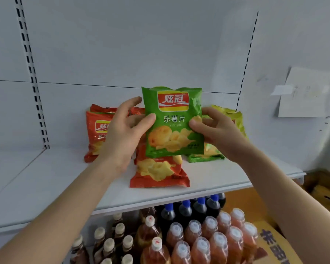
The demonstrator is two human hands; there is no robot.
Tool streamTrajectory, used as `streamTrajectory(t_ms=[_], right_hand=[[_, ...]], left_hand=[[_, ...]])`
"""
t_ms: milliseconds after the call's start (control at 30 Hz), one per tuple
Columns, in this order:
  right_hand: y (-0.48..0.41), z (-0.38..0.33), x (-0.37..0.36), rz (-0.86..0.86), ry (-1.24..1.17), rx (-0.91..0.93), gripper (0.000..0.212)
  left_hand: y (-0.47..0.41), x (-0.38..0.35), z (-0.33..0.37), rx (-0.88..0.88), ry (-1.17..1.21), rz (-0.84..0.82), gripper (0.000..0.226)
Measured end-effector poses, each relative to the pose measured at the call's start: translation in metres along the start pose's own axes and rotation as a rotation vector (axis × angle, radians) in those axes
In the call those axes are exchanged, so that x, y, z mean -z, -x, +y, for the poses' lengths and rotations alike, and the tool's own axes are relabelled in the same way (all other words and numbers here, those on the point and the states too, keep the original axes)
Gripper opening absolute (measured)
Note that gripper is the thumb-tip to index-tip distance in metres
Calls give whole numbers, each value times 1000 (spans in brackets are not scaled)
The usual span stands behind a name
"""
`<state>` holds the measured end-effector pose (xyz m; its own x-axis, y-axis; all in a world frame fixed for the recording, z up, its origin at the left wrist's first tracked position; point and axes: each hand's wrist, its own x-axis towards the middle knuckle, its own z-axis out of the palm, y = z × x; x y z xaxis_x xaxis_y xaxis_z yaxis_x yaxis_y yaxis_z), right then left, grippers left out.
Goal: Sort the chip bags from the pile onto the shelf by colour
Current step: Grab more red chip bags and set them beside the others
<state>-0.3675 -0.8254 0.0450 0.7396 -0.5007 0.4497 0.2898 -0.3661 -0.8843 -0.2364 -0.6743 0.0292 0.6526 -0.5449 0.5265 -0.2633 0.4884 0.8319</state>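
In the head view, a green chip bag stood upright in the air above the white shelf, its printed front facing the camera, held between both hands.

The left hand gripped the bag from 9 o'clock. Its thumb pressed on the front near the left edge, and the other fingers were mostly hidden behind the bag. The forefinger pointed up toward 1 o'clock, ending just beside the bag's top left corner.

The right hand gripped it from 3 o'clock, with the thumb on the front at the right edge and the fingers curled round behind.

At 6 o'clock from the held bag, a red chip bag lay flat on the shelf near its front edge, its top end hidden behind the green one. At 9 o'clock, behind the left hand, a second red bag leaned upright near the back panel, with more red packaging behind it. At 3 o'clock, behind the right hand, a yellow bag stood near the back. At 5 o'clock, another green bag lay on the shelf, mostly covered.

Below the shelf stood dark bottles with blue caps, orange bottles with white caps and brown bottles with cream caps. A sheet of paper hung on the wall at 2 o'clock.
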Motion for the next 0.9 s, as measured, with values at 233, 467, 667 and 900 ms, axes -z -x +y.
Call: streamTrajectory(t_ms=[233,467,667,900], right_hand=[[-11,6,92,128,115,60,13],[-13,65,130,85,275,-94,19],[-29,93,116,99,504,-72,26],[-35,92,114,112,662,-37,33]], left_hand=[[-14,-78,-19,-222,-417,99,41],[32,-54,-62,-513,-1232,-43,34],[30,-44,-81,-536,-1424,-99,26],[15,-51,-82,-523,-1480,-49,41]])
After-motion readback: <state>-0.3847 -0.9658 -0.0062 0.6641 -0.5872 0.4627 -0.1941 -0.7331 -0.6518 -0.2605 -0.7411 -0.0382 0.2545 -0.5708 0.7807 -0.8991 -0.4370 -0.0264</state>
